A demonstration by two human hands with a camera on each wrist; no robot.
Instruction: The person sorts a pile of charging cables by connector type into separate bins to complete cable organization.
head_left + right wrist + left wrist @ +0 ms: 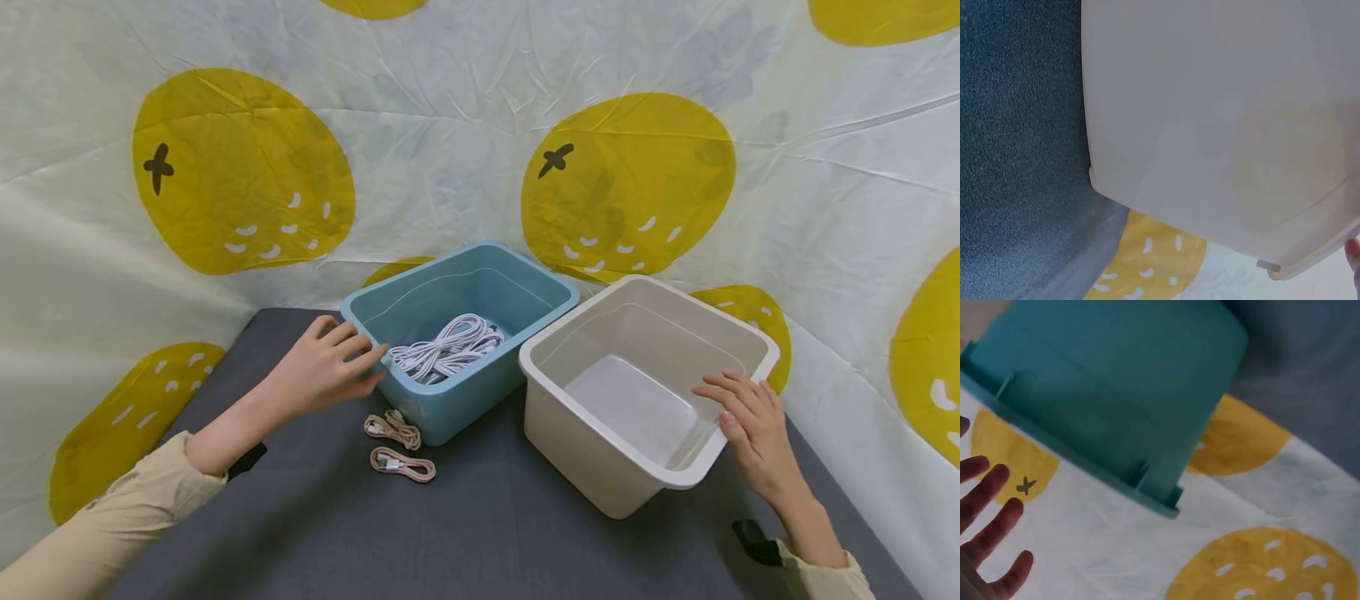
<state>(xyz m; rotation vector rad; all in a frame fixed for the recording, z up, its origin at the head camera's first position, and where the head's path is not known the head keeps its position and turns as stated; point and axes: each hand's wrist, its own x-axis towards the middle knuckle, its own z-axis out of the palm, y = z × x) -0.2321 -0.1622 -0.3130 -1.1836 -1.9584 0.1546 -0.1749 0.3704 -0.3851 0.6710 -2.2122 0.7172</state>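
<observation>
My left hand [333, 367] hovers by the near left corner of a blue plastic bin [465, 400], fingers loosely bent and holding nothing. In the left wrist view those fingers [991, 534] are spread beside the bin's rim. Several bundled white cables [450, 346] lie inside this bin. Over the right rim of a beige plastic bin [577, 450] is my right hand [757, 433], its fingers relaxed and nothing gripped. Whether it touches the rim I cannot tell. No objects show inside the beige bin. In the right wrist view only a fingertip [1352, 250] shows beside the rim.
Two coiled tan cables, an upper one [393, 429] and a lower one [402, 465], lie on the dark grey cloth [465, 533] before the blue bin. The bins stand side by side. Behind them hangs a white curtain [450, 167] with yellow fruit prints.
</observation>
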